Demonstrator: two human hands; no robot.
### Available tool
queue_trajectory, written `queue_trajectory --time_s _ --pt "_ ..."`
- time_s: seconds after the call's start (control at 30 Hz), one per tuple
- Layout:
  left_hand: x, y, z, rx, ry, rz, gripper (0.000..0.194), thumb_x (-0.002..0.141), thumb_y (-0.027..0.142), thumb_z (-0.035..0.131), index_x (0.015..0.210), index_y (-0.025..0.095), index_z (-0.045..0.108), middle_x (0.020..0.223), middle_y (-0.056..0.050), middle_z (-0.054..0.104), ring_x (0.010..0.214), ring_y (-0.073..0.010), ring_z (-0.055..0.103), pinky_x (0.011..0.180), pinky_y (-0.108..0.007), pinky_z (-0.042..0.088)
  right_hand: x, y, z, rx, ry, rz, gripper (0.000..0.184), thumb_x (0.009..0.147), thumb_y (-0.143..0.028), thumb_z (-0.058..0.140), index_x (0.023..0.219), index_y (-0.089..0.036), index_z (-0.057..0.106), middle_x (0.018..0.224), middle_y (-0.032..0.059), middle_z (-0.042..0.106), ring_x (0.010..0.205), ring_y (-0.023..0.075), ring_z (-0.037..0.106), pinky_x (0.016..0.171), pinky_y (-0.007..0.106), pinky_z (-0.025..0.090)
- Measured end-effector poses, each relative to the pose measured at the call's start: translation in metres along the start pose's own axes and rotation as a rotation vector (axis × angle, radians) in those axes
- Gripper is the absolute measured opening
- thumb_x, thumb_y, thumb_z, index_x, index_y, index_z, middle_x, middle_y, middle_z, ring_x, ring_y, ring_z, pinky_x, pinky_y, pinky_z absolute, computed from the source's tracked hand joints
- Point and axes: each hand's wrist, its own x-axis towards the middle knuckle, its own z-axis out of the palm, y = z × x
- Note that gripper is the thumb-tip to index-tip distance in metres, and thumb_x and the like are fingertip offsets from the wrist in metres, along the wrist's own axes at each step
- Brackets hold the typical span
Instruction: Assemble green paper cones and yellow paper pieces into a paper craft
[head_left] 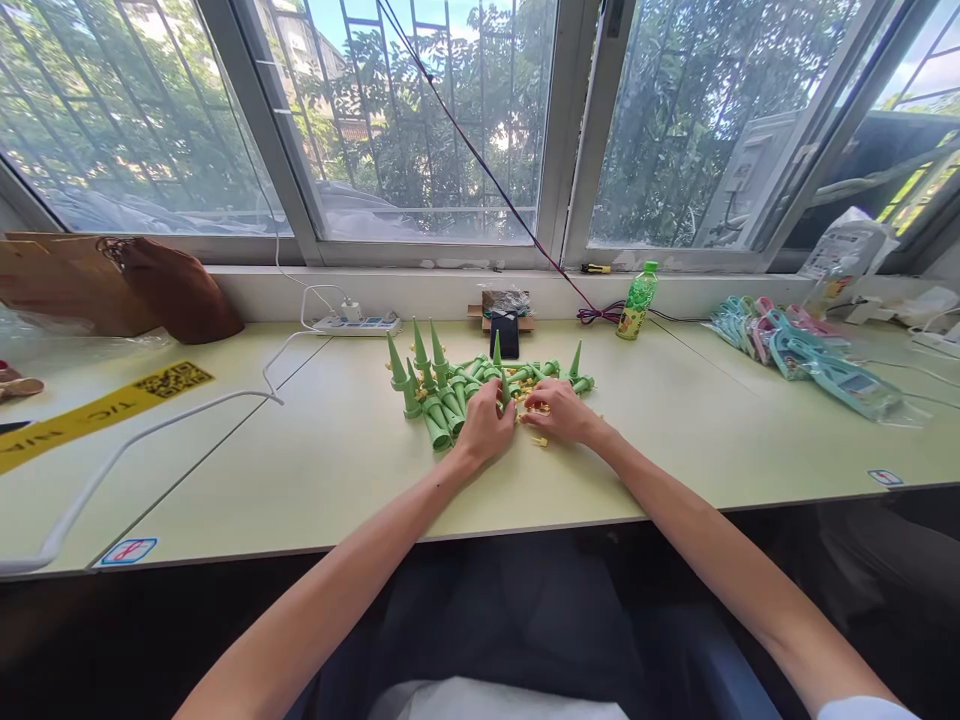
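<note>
My left hand (pixel 487 425) is closed around a green pointed cone piece (pixel 505 389), held upright near the middle of the table. Just to its right, my right hand (pixel 566 412) has its fingers curled and pinched together; what is between them is too small to make out. Small yellow pieces (pixel 539 441) lie under and beside the right fingers. A group of green cone-shaped parts (pixel 439 400) spreads left of and behind both hands. Several stand with points up, and others lie on their sides with open round ends toward me.
Behind the green parts are a small open box (pixel 517 300) and a black phone (pixel 504 338). A green bottle (pixel 637 302) stands at the back right, near bagged plastic items (pixel 810 350). A power strip (pixel 360 326) and a white cable (pixel 172 425) lie to the left.
</note>
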Motion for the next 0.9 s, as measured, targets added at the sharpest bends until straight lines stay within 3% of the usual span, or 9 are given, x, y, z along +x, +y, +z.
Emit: queue_trajectory --time_s 0.27,0.37,0.43,0.5,0.6,0.8,0.9 --pt "-0.003 0.014 -0.005 -0.16 0.138 0.045 0.019 0.089 0.026 0.059 0.081 0.021 0.042 0.073 0.005 0.051 0.044 -0.0048 0.038 0.047 -0.023 0.032 -0.001 -0.006 -0.005 0.017 0.068 -0.099 0.014 0.084 -0.022 0.073 0.073 -0.016 0.066 0.075 0.004 0.064 0.077 0.0179 0.054 0.079 0.034 0.038" --pt "-0.003 0.016 -0.005 -0.17 0.151 0.041 0.02 0.09 0.027 0.058 0.081 0.021 0.041 0.073 0.005 0.05 0.044 -0.0047 0.038 0.047 -0.023 0.031 -0.005 -0.012 -0.017 0.185 -0.032 -0.12 0.021 0.087 -0.024 0.068 0.068 -0.017 0.061 0.062 -0.0008 0.057 0.059 0.0117 0.047 0.062 0.027 0.036" --pt "-0.003 0.015 -0.005 -0.163 0.15 0.035 0.02 0.09 0.027 0.058 0.081 0.021 0.041 0.073 0.005 0.05 0.045 -0.005 0.039 0.048 -0.023 0.031 -0.008 -0.013 -0.025 0.269 -0.153 -0.102 0.015 0.083 -0.026 0.07 0.073 -0.018 0.063 0.057 -0.0042 0.054 0.053 0.0101 0.044 0.057 0.026 0.034" --pt "-0.003 0.015 -0.004 -0.146 0.144 0.031 0.02 0.09 0.027 0.057 0.08 0.021 0.041 0.074 0.004 0.052 0.046 -0.0053 0.039 0.049 -0.023 0.032 -0.01 -0.013 -0.031 0.307 -0.277 -0.092 0.013 0.078 -0.025 0.073 0.075 -0.018 0.063 0.058 -0.0044 0.056 0.054 0.0103 0.048 0.056 0.025 0.037" --pt "-0.003 0.014 -0.004 -0.115 0.111 0.028 0.019 0.09 0.027 0.057 0.08 0.021 0.041 0.073 0.004 0.051 0.048 -0.0063 0.039 0.05 -0.024 0.033 -0.012 -0.01 -0.034 0.356 -0.361 -0.047 0.014 0.078 -0.028 0.073 0.077 -0.018 0.063 0.059 -0.0034 0.059 0.055 0.0114 0.051 0.056 0.025 0.04" --pt "-0.004 0.012 -0.004 -0.073 -0.008 0.029 0.018 0.087 0.025 0.057 0.078 0.021 0.042 0.071 0.003 0.052 0.053 -0.0093 0.043 0.056 -0.026 0.037 -0.009 -0.007 -0.025 0.453 -0.319 0.053 0.016 0.082 -0.028 0.067 0.071 -0.019 0.06 0.057 -0.0026 0.058 0.052 0.0123 0.053 0.054 0.026 0.044" --pt "-0.004 0.011 -0.004 -0.029 -0.039 0.016 0.021 0.086 0.025 0.058 0.075 0.022 0.04 0.07 0.002 0.052 0.055 -0.0107 0.044 0.058 -0.027 0.037 -0.007 -0.005 -0.022 0.444 -0.277 0.028 0.018 0.082 -0.027 0.066 0.067 -0.018 0.061 0.061 -0.0015 0.059 0.056 0.0124 0.054 0.057 0.027 0.045"
